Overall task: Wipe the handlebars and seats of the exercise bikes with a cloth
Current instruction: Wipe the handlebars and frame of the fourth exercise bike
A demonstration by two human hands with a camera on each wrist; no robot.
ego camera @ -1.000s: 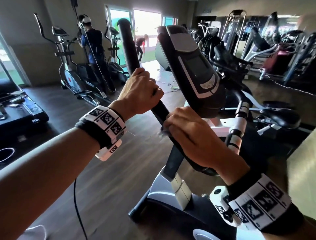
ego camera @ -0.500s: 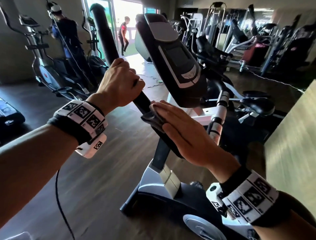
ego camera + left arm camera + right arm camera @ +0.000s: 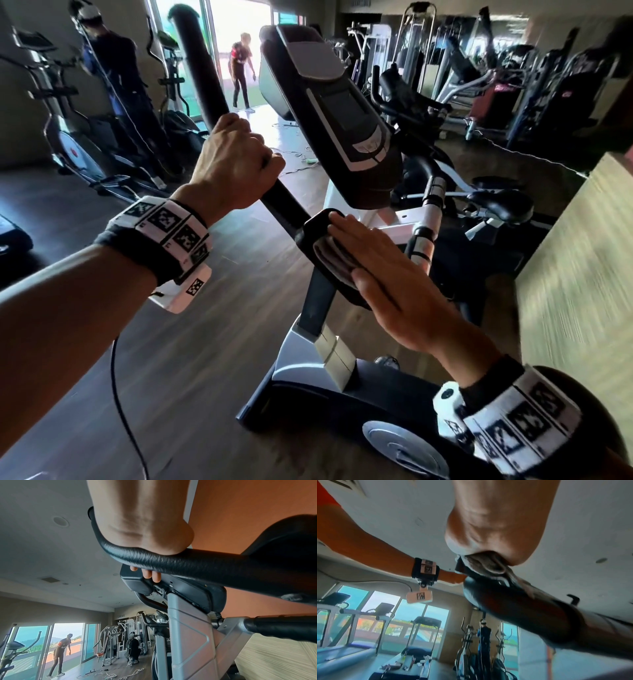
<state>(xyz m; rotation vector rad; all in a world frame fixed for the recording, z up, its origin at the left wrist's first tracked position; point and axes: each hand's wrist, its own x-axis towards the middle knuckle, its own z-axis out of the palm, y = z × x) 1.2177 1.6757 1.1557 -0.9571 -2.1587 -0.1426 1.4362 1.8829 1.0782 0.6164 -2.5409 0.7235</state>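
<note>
Black padded handlebar [image 3: 205, 89] is gripped by the left hand [image 3: 233, 164]; fingertips [image 3: 150, 574] curl beneath. Folded grey cloth [image 3: 330, 253] is pressed flat on its near end by the straight-fingered right hand [image 3: 394, 298], partly hidden. Bare floor lies left.

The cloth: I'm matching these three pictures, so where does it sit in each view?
Head: cloth just below centre, pressed on the handlebar under the flat right hand.
Left wrist: not in view.
Right wrist: cloth upper centre, squeezed between palm and bar.
Shared landmark: the black handlebar, gripped by the left hand.
</note>
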